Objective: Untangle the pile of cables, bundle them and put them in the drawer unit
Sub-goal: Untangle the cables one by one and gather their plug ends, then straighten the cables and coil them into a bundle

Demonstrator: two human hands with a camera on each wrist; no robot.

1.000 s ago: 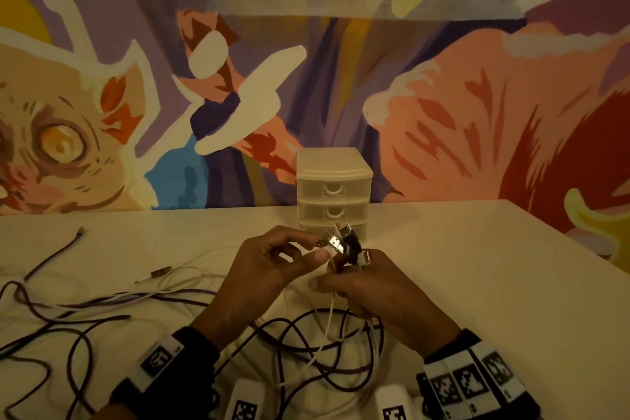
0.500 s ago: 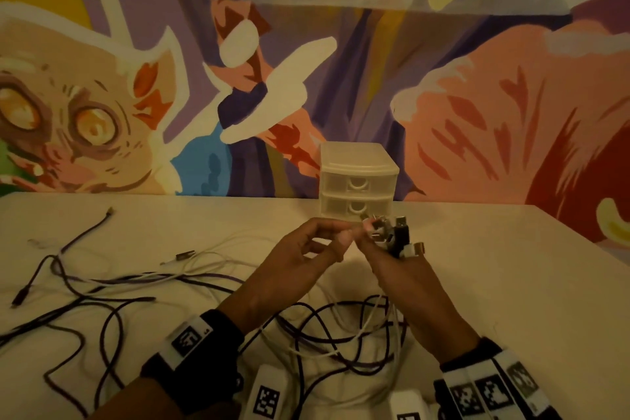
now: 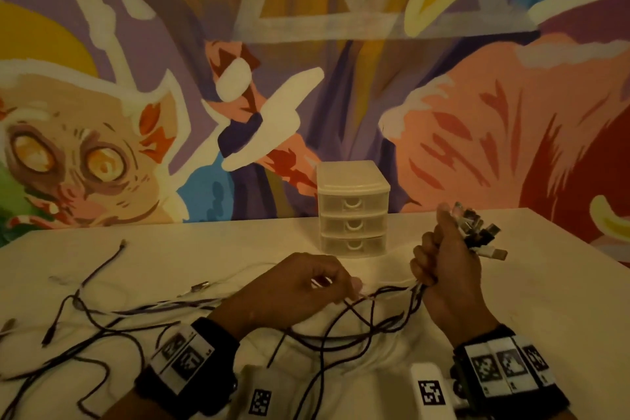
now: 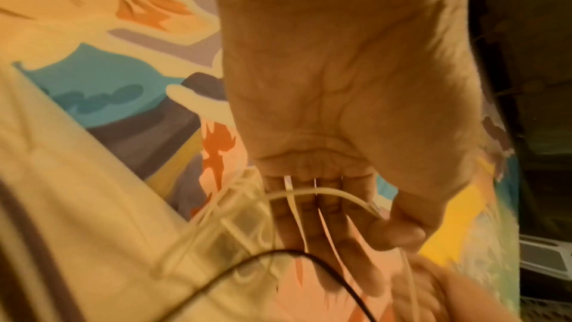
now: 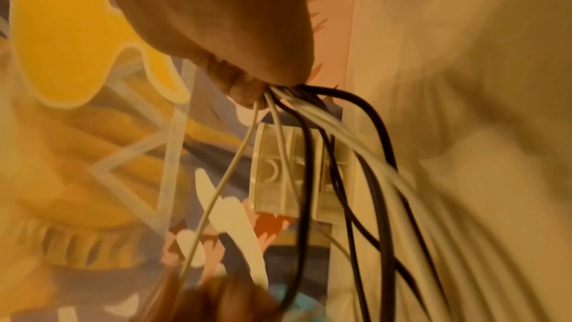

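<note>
We are fisting our right hand (image 3: 446, 259) around thin, limp black and white cables (image 3: 375, 310) just below their plugs (image 3: 477, 232); our left hand (image 3: 300, 286) is pinching one white strand (image 4: 325, 192) above the table's near edge.

Head view downward over table (image 3: 511, 300), wrist views close, all sharing drawer unit (image 3: 353, 208)

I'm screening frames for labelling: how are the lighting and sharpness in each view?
Head view: dim, warm light, drawer unit fairly sharp, connectors in the right hand slightly smeared. Left wrist view: left hand soft, table streaked. Right wrist view: cables readable, background motion-blurred.
</note>
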